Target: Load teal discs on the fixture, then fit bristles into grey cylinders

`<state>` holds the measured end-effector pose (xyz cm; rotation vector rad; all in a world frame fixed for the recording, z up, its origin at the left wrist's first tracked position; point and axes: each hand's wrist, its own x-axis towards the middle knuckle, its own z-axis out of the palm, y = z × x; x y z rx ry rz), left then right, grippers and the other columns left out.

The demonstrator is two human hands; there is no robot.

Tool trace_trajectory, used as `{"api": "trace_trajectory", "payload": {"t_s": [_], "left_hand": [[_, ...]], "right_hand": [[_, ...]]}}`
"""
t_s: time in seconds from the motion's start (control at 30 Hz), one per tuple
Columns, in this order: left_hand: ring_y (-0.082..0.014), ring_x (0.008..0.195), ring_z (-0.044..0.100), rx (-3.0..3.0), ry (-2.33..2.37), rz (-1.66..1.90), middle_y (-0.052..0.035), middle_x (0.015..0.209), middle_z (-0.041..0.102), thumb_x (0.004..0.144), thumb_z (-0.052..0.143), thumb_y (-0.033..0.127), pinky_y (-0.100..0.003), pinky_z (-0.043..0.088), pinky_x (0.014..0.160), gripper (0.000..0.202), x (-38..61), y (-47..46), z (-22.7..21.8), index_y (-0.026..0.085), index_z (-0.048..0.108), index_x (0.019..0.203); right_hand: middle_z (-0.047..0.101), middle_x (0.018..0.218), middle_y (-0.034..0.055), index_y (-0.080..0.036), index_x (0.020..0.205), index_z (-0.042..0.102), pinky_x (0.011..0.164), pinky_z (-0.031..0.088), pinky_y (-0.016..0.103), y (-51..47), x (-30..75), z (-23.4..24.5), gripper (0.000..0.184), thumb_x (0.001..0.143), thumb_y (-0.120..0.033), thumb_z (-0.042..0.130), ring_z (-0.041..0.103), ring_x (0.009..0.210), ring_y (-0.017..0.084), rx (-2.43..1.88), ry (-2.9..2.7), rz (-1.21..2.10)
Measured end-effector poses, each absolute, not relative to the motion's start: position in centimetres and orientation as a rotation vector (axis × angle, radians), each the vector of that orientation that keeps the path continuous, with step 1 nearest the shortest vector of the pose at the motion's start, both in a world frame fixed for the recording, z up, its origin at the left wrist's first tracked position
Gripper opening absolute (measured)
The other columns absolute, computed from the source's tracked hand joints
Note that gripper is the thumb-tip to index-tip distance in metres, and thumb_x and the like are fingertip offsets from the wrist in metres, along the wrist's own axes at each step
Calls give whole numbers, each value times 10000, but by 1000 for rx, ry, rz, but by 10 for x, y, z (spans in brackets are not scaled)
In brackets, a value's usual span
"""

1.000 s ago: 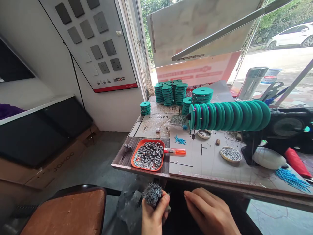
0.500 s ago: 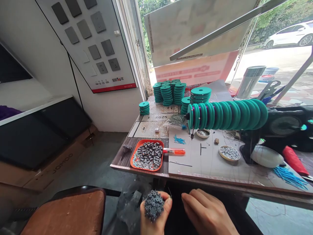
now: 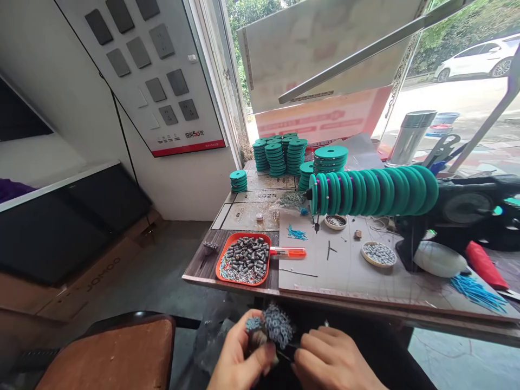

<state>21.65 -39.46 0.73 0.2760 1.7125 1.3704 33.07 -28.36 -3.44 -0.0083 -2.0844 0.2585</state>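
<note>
My left hand [image 3: 244, 349] is closed around a clustered bundle of small grey ring-ended pieces [image 3: 278, 326]. A smaller blue-grey tuft [image 3: 253, 324] pokes out between its thumb and fingers. Close by on the right, my right hand [image 3: 331, 357] has its fingers curled in, with something thin and dark near the fingertips that I cannot make out. Both hands are below the table's front edge. Beyond them, an orange tray [image 3: 267, 266] holds dark metal cylinders [image 3: 246, 254] and tiny silvery bits.
On the table [image 3: 203, 265] lie an orange-capped pen [image 3: 289, 252], blue thin strips [image 3: 296, 233] and a dish of grey pellets [image 3: 378, 254]. A row of green discs [image 3: 374, 190] on a black machine overhangs the right side. Green spools [image 3: 277, 157] stand behind; a brown stool [image 3: 109, 355] is left.
My left hand has turned, tilting the bundle rightward and showing the smaller tuft. My right hand has come closer to the bundle. The view has shifted slightly.
</note>
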Motion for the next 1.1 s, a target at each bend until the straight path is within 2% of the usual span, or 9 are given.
{"api": "trace_trajectory", "payload": {"t_s": [0.1,0.17,0.27,0.37,0.5,0.6,0.73,0.87,1.1], "left_hand": [[15,448,313,413,1983,1418,61,558,440,519,661,559,-121,240,432,585,180,-384,24,167,506,926],[3,471,323,650,2271,1377,37,543,445,659,515,527,-127,225,464,412,153,-367,34,135,508,786],[-11,578,414,880,2356,1252,23,625,560,609,616,290,-120,281,593,179,123,-335,42,143,558,694],[-37,646,449,993,2405,1139,2,699,604,602,592,194,-139,277,659,94,112,-311,41,153,617,684],[-45,738,423,1008,2466,1145,-1,813,548,583,613,188,-144,269,709,266,115,-309,44,191,641,847],[-28,728,413,936,2421,1222,6,872,513,668,557,320,-126,292,676,358,131,-325,50,230,541,1014],[12,430,232,717,2066,1198,59,594,358,732,392,518,-132,190,425,372,172,-349,38,215,436,943],[55,387,180,265,1540,1393,90,544,300,668,555,492,-107,102,410,359,212,-363,6,206,376,791],[54,328,190,143,1461,1434,110,473,335,575,648,478,-104,83,369,448,228,-368,-7,198,368,784]], "right_hand": [[313,466,19,-47,497,328,600,109,132,-284,337,-40,352,843,-117,319,194,549,-4,-34,-2082,498],[365,494,9,-44,516,392,564,165,89,-284,340,-45,371,864,-152,318,258,546,-41,-132,-2141,741],[449,554,-5,-68,627,536,559,227,29,-284,340,-47,365,880,-220,322,353,569,-83,-159,-2181,950],[469,558,-7,-81,639,579,544,234,19,-284,336,-44,400,884,-254,315,365,556,-89,-143,-2159,1007],[484,569,-6,-79,647,589,546,246,-10,-282,337,-45,405,879,-287,331,381,561,-99,-255,-2136,1187],[498,590,-3,-74,681,596,563,270,-32,-284,339,-51,402,871,-333,354,404,575,-103,-397,-2084,1314],[534,635,1,-87,724,617,594,316,-50,-287,339,-58,386,864,-347,370,451,605,-99,-447,-2022,1341],[557,664,3,-103,753,638,610,345,-60,-288,338,-60,353,862,-317,380,487,627,-95,-446,-1996,1291],[571,696,-12,-124,779,651,626,362,-93,-284,338,-51,302,852,-267,395,512,639,-109,-451,-2044,1250]]}}
